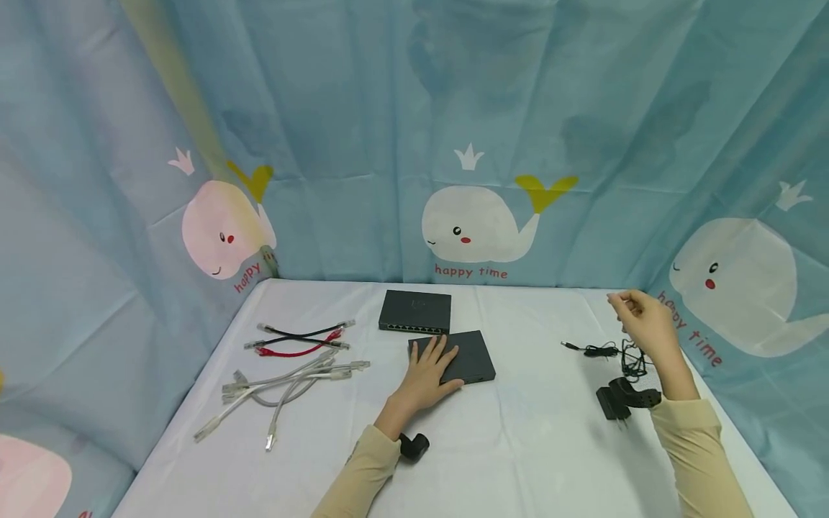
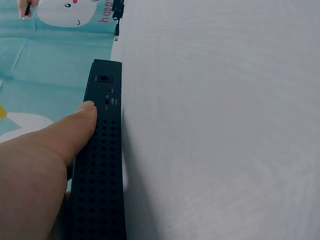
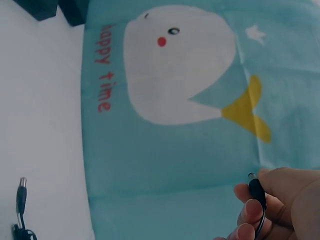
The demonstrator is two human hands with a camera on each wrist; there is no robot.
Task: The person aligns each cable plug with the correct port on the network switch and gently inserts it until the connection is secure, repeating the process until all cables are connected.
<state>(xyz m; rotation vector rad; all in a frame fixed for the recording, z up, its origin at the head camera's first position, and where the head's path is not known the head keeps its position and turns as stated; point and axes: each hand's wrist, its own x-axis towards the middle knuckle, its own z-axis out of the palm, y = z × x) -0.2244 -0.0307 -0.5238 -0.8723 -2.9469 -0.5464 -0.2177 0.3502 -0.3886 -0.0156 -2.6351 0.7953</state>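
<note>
My left hand (image 1: 427,374) rests with spread, straight fingers on top of a black network switch (image 1: 478,352). In the left wrist view, the thumb (image 2: 82,125) lies at the edge of its vented side, where a round power socket (image 2: 104,78) and a small on/off switch show. Raised over the right side of the table, my right hand (image 1: 641,324) pinches a black barrel power plug (image 3: 257,190) between thumb and fingers, metal tip outward, its thin cable trailing down. Behind the first switch lies a second network switch (image 1: 414,309), its port row facing me.
Black power adapters (image 1: 612,403) with coiled cable (image 1: 633,360) lie below my right hand, a second barrel plug (image 1: 568,345) beside them. At left are black cables (image 1: 298,337), a red network cable (image 1: 301,352) and several grey ones (image 1: 285,388). A whale-print curtain (image 1: 363,144) surrounds the table.
</note>
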